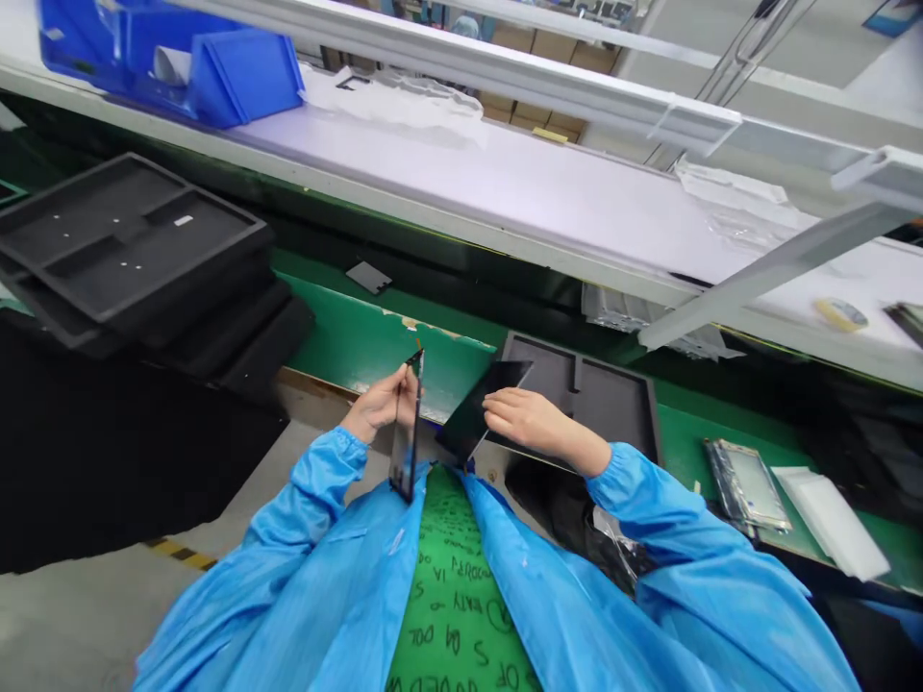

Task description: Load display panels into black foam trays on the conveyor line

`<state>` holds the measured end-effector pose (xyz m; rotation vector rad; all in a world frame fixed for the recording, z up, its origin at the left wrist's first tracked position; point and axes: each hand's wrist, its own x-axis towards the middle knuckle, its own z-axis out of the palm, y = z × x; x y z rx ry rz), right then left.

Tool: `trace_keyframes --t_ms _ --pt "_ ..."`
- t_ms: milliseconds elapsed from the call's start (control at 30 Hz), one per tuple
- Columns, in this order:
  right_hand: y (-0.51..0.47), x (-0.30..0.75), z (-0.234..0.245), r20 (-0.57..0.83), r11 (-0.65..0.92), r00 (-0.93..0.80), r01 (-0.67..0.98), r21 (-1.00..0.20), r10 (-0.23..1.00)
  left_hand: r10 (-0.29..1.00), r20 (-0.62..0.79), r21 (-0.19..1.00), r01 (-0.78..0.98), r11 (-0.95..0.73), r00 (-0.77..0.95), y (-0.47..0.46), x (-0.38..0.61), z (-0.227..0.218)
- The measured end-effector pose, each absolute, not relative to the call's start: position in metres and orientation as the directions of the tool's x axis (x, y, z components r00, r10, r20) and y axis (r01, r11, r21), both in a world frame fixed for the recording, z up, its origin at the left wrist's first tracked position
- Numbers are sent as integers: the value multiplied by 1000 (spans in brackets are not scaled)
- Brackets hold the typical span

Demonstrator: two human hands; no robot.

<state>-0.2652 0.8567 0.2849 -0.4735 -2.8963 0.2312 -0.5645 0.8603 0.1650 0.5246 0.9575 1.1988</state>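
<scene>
1. Our left hand (379, 404) pinches a thin black glass panel (406, 432) upright on its edge.
2. Our right hand (526, 421) closes over a second black panel (480, 408), tilted just above a black foam tray (612, 394).
3. Stacked black trays (122, 240) lie to our left, beside the green tabletop (375, 351).

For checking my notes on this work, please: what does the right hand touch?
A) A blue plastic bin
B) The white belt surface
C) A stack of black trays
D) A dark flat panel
D. The right hand lies with its fingers on the dark flat panel, above the black tray.
</scene>
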Motion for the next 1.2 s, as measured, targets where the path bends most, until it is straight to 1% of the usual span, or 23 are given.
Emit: trace_keyframes --t_ms 67,100,167,233,300,333,367,400,433,467,500,533,567,600,633,700,767,867,967,1033,1067,1133,1200 --pt "841 -275 279 260 948 -928 204 -244 266 906 -383 682 -607 408 179 855 -549 159" --pt "836 -279 276 297 948 -924 161 -273 242 890 -403 637 -633 440 213 854 -542 156" --pt "828 -286 269 347 950 -916 94 -299 200 867 -445 582 -664 469 223 852 -531 151" --pt "823 -286 259 369 957 -912 71 -282 177 858 -471 564 -677 473 207 850 -524 146" --pt "817 -282 246 391 960 -900 92 -264 194 870 -462 596 -665 450 175 849 -519 142" --pt "813 -278 237 415 957 -882 118 -267 225 881 -446 623 -653 431 155 848 -516 140" --pt "808 -274 227 454 945 -846 160 -285 280 891 -432 648 -641 412 136 847 -513 139" --pt "803 -271 216 501 918 -783 225 -327 370 898 -425 668 -628 399 118 845 -510 137" --pt "797 -269 204 545 864 -679 303 -402 492 900 -425 684 -616 392 101 844 -506 135" --pt "790 -267 192 559 774 -539 371 -513 630 898 -432 699 -599 391 82 842 -503 133" --pt "782 -267 180 520 647 -387 405 -646 761 894 -444 717 -573 397 63 841 -499 132" --pt "775 -268 169 426 499 -262 397 -770 866 887 -459 737 -538 408 44 839 -496 131" --pt "768 -270 160 300 351 -190 364 -863 935 882 -470 756 -501 422 33 838 -493 131" --pt "762 -272 152 178 228 -177 324 -918 968 881 -472 772 -466 434 38 836 -490 133" --pt "756 -274 146 81 138 -197 294 -946 977 884 -464 786 -432 443 60 835 -487 135" --pt "750 -274 142 -26 36 -236 253 -967 971 898 -418 821 -366 437 134 832 -479 143" --pt "750 -266 145 -70 -19 -232 212 -977 970 917 -354 864 -313 395 182 831 -466 155" --pt "760 -236 155 -132 -89 -180 231 -969 975 948 -293 901 -297 317 125 835 -429 171" --pt "777 -186 162 -142 -121 -45 314 -942 989 955 -285 894 -337 296 81 848 -371 180" --pt "789 -144 163 -106 -123 69 334 -934 992 951 -292 872 -379 309 104 861 -327 183" --pt "795 -122 162 -79 -118 126 337 -934 989 945 -295 855 -403 327 142 868 -304 183" --pt "804 -73 158 -26 -109 233 351 -930 972 912 -305 810 -429 400 274 881 -261 182" --pt "812 -24 151 -3 -132 318 386 -913 948 849 -321 769 -407 492 419 889 -221 179"
